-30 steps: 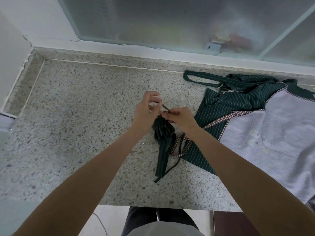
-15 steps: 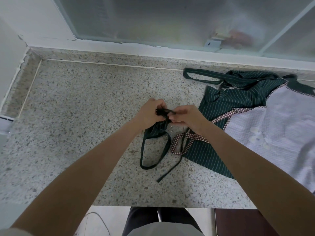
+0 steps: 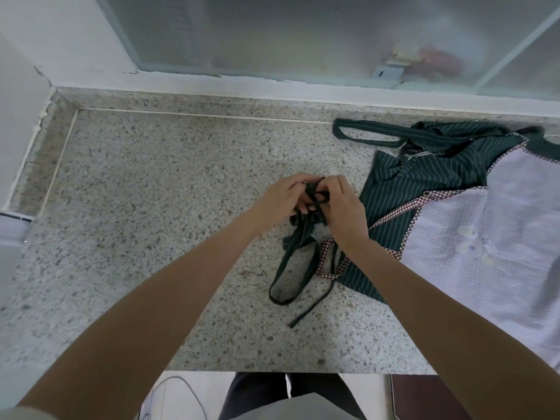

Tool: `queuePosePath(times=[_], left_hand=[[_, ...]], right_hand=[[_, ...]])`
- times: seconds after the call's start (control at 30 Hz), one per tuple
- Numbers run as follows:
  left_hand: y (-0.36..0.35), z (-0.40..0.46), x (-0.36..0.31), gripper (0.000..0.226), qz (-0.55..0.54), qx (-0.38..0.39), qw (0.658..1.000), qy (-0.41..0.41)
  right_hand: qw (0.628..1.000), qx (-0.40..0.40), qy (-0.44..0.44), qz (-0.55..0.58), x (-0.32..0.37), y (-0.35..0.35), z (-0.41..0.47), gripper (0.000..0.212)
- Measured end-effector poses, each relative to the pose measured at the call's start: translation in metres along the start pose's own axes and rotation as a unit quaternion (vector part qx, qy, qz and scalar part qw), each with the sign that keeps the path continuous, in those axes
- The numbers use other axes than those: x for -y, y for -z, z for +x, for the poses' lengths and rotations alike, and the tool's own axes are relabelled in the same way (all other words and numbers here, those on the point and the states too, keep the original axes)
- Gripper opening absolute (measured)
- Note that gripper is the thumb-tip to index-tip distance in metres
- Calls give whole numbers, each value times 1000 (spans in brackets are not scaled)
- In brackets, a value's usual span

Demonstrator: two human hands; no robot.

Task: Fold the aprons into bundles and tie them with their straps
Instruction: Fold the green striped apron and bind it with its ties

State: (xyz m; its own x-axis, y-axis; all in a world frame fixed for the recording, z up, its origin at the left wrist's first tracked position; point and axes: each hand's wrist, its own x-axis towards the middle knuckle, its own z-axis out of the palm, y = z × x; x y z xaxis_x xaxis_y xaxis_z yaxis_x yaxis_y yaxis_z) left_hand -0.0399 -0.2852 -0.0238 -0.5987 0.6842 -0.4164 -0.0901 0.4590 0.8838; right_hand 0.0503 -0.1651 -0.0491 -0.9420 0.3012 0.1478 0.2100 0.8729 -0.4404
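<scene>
A dark green striped apron (image 3: pixel 424 189) with a pale lilac checked panel (image 3: pixel 485 231) and red checked trim lies spread on the right of the speckled stone counter (image 3: pixel 151 207). Its dark green waist strap (image 3: pixel 291 268) trails in a loop toward the counter's front edge. At the counter's middle, my left hand (image 3: pixel 281 201) and my right hand (image 3: pixel 342 207) meet, both with fingers curled round a bunched part of that strap. The bunch between the fingers is mostly hidden. The apron's neck loop (image 3: pixel 366 136) lies flat at the back.
A frosted window (image 3: pixel 303 34) with a white sill runs along the back. A white wall closes the left side. The counter's front edge is near my body, with my legs and the floor below it.
My hands have drawn closer together over the bunched strap, fingers now overlapping. The strap's hanging loop stays on the counter, slightly longer than before.
</scene>
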Motion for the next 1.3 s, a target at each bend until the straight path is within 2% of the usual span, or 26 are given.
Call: queuePosePath(times=[0.13, 0.27, 0.33, 0.43, 0.5, 0.73, 0.83, 1.0, 1.07, 1.23, 1.3], left_hand=[[3, 5, -1, 25, 37, 4, 999, -40], [8, 12, -3, 13, 93, -18, 995, -29], [12, 13, -9, 11, 138, -2, 990, -23], [17, 16, -18, 15, 282, 13, 958, -48], [18, 18, -21, 18, 333, 10, 940, -75], [21, 14, -18, 6, 300, 8, 949, -97], [17, 16, -15, 5, 366, 8, 924, -108], [13, 14, -20, 24, 480, -1, 865, -144], [20, 11, -10, 29, 486, -27, 861, -146], [23, 10, 10, 34, 442, -66, 889, -102], [22, 12, 17, 26, 417, -81, 900, -92]], right_hand=[[1000, 7, 6, -2, 1, 2, 4, 12], [1000, 2, 16, -21, -2, 2, 6, 16], [1000, -2, 26, -18, -4, 2, 7, 16], [999, 13, 39, 34, -6, 2, 10, 13], [996, 22, 46, 71, -7, 3, 14, 12], [996, 37, 14, 86, -16, 3, 26, 11], [997, 63, 15, 45, -19, 5, 23, 11], [993, 117, 5, 1, -19, 14, 21, 11], [989, 145, -20, 10, -25, 18, 20, 16], [978, 163, -89, 94, -36, 18, 16, 23], [968, 176, -127, 125, -37, 22, 15, 21]])
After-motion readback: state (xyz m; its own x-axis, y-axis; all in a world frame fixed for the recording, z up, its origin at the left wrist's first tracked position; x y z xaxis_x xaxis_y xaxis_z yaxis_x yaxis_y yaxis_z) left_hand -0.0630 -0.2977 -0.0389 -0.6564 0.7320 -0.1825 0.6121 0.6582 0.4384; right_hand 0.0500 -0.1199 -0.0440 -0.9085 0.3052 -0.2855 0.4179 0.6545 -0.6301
